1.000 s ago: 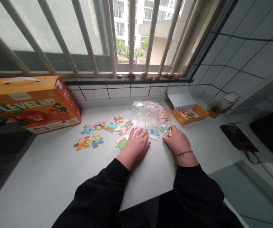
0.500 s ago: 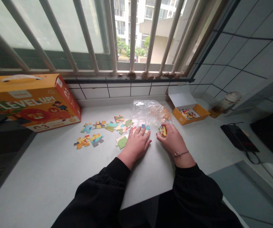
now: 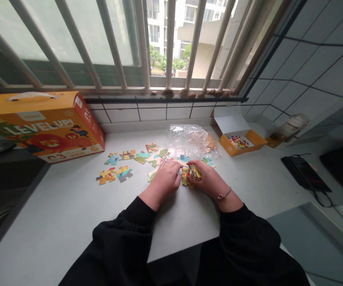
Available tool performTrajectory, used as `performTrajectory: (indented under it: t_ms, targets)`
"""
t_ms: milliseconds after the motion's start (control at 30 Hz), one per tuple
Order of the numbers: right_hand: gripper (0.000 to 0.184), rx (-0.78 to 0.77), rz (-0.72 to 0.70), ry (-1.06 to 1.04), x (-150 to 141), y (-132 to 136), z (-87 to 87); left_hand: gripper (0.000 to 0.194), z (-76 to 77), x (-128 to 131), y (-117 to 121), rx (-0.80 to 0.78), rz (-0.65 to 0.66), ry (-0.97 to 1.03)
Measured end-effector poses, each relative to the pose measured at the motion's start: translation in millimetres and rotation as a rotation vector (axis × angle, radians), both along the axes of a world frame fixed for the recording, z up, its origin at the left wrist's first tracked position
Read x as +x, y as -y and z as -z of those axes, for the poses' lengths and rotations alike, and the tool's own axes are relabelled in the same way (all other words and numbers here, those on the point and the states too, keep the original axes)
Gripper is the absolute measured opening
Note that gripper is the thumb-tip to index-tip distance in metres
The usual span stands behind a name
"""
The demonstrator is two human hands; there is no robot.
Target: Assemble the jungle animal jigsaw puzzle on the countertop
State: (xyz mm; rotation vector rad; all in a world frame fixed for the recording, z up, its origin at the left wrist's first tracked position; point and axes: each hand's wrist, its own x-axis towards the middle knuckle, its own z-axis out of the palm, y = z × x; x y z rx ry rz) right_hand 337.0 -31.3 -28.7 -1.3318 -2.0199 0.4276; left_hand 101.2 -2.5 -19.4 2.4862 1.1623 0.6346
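Jigsaw pieces (image 3: 195,172) held in right hand (image 3: 207,178), left hand (image 3: 163,181) just beside

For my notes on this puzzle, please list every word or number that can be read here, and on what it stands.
"LEVEL UP!" on the front of the large orange cardboard box.
"03" on its white bottom strip; smaller print there is too blurred.
The small open orange cardboard box shows nothing readable.
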Motion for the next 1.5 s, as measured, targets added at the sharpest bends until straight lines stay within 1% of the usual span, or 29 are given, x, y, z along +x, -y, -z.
performTrajectory:
  t_ms: [100, 200, 300, 400, 467, 533, 633, 667, 767, 800, 867, 933, 967, 1033, 1067, 1100, 1200, 1300, 1400, 1500]
  targets:
    - [0.048, -0.007, 0.051, -0.04, 1.4, 2.2, -5.1, 0.04, 1.6, 1.0, 2.8, 0.002, 0.1, 0.029]
    - [0.048, -0.03, 0.1, -0.081, 1.1, 3.5, -8.4, 0.055, 7.7, 0.8, 3.1, -0.006, 0.169, 0.035]
    - [0.045, -0.072, 0.111, -0.146, -0.6, 4.8, -9.4, 0.069, 15.4, 0.8, 0.1, -0.004, 0.187, 0.043]
    - [0.041, -0.124, 0.119, -0.249, -2.0, 6.4, -9.6, 0.072, 20.0, 2.3, -2.7, 0.02, 0.176, 0.078]
    - [0.039, -0.136, 0.146, -0.3, -1.6, 6.8, -9.6, 0.066, 20.8, 3.8, -3.2, 0.023, 0.17, 0.1]
    - [0.04, -0.128, 0.184, -0.333, 0.2, 6.1, -9.0, 0.055, 20.8, 5.1, -2.9, 0.006, 0.156, 0.116]
    - [0.045, -0.108, 0.221, -0.379, 4.1, 3.9, -7.3, 0.045, 21.1, 6.1, -3.4, -0.004, 0.141, 0.104]
    - [0.047, -0.1, 0.229, -0.387, 5.5, 3.2, -6.6, 0.039, 21.1, 6.1, -4.1, 0.005, 0.151, 0.09]
    - [0.048, -0.062, 0.257, -0.371, 8.8, 1.2, -5.2, 0.01, 18.6, 5.4, -6.0, 0.038, 0.193, 0.064]
    - [0.048, -0.045, 0.268, -0.36, 9.7, 0.7, -5.2, 0.008, 16.5, 4.8, -5.9, 0.042, 0.203, 0.068]
    - [0.048, -0.018, 0.291, -0.338, 12.1, 0.6, -6.0, 0.011, 10.9, 3.0, -4.4, 0.034, 0.204, 0.096]
    - [0.047, -0.004, 0.316, -0.318, 15.9, 2.4, -7.9, 0.005, 4.4, 0.6, -1.5, -0.003, 0.169, 0.152]
    - [0.047, -0.002, 0.323, -0.306, 18.6, 4.3, -9.1, 0.01, 1.4, -0.6, 0.1, -0.036, 0.144, 0.18]
    - [0.047, -0.018, 0.318, -0.274, 25.4, 10.0, -11.2, 0.034, -3.4, -2.8, 2.7, -0.12, 0.1, 0.202]
    - [0.046, -0.035, 0.303, -0.257, 29.3, 13.6, -11.8, 0.041, -5.1, -3.5, 3.5, -0.151, 0.089, 0.183]
    - [0.046, -0.056, 0.285, -0.238, 33.3, 17.3, -11.9, 0.041, -6.4, -4.1, 4.0, -0.162, 0.085, 0.141]
    - [0.047, -0.099, 0.256, -0.17, 43.6, 26.6, -8.9, 0.022, -9.6, -4.5, 4.6, -0.089, 0.073, -0.036]
    - [0.046, -0.077, 0.268, -0.083, 48.6, 29.4, -4.3, 0.011, -14.3, -4.3, 5.5, -0.023, 0.042, -0.143]
    - [0.043, -0.031, 0.313, -0.039, 50.3, 27.4, -2.8, 0.009, -18.5, -5.1, 6.5, -0.012, 0.022, -0.192]
    - [0.04, -0.012, 0.41, -0.019, 53.9, 25.3, -3.6, 0.01, -18.0, -5.6, 7.2, 0.018, 0.007, -0.192]
